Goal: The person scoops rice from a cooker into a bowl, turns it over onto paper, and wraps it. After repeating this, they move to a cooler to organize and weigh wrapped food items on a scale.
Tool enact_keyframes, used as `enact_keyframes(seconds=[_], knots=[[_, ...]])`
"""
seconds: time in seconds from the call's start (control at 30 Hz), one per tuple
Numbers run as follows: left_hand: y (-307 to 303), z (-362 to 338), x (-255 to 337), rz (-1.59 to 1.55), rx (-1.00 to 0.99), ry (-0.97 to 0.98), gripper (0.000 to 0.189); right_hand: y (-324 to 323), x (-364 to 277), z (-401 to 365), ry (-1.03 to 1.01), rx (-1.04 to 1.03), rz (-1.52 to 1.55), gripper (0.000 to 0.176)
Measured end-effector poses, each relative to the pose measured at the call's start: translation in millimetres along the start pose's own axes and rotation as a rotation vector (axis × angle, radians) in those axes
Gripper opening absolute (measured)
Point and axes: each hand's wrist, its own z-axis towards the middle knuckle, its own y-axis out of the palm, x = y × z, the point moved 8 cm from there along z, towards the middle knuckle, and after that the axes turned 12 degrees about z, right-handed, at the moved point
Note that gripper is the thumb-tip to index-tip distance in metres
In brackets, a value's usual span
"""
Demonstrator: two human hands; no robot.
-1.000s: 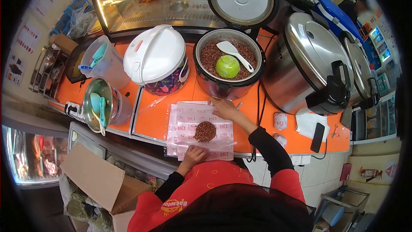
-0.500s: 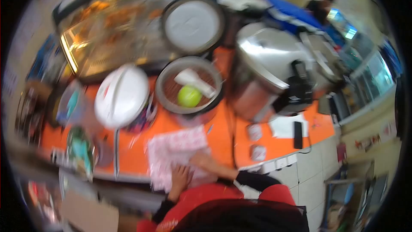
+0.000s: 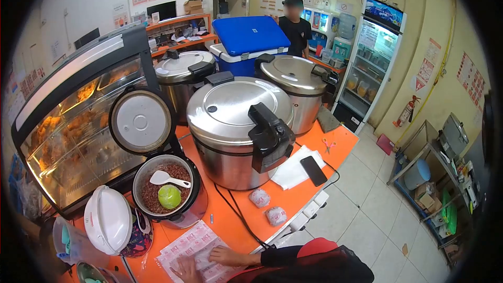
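Observation:
Pink-printed white wrapping paper [image 3: 196,241] lies on the orange table near its front edge. My left hand [image 3: 186,271] rests on the paper's lower part with its fingers spread. Fingers stretched out, my right hand [image 3: 226,256] lies on the paper's right side. Neither hand visibly holds anything. Beyond the paper stands an open rice cooker [image 3: 196,199] full of reddish-brown rice [image 3: 178,173], with a white rice paddle [image 3: 170,179] and a green, round bowl-like thing [image 3: 169,197] on the rice. Two paper-wrapped bundles [image 3: 259,197] sit to the right.
Large steel cookers [image 3: 236,115] stand behind, with a blue cooler [image 3: 249,36]. A glass food warmer [image 3: 84,120] is at left, a white-lidded pot [image 3: 110,220] before it. A phone [image 3: 313,171] and scissors [image 3: 328,145] lie at right. A person [image 3: 294,31] stands at the back.
My view has swung up and to the right, bringing the room's back into sight. Both hands remain on the paper, which sits lower in view. The earlier picture is blurred.

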Motion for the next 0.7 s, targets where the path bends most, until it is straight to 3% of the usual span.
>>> enact_keyframes(seconds=[0.23, 0.37, 0.5, 0.63, 0.7], knots=[[34.2, -48.7, -19.0, 0.124, -0.083, 0.101, 0.030, -6.7, -1.3, -0.5, 0.011, 0.064, 0.006, 0.017], [37.0, -50.3, -28.2, 0.041, -0.019, 0.123, 0.028, 2.9, 15.0, -7.6, 0.126, 0.052, 0.027, 0.019], [38.4, -52.7, -32.0, -0.117, -0.058, 0.148, 0.030, 5.8, 28.3, -16.8, 0.151, -0.003, 0.021, 0.023], [19.7, -60.2, -26.4, -0.317, -0.096, 0.019, 0.037, -17.7, 14.1, -22.5, 0.139, -0.073, 0.126, 0.029], [21.6, -62.2, -26.2, -0.170, -0.123, 0.096, 0.040, -16.4, 16.7, -24.1, 0.131, -0.117, 0.118, 0.032]])
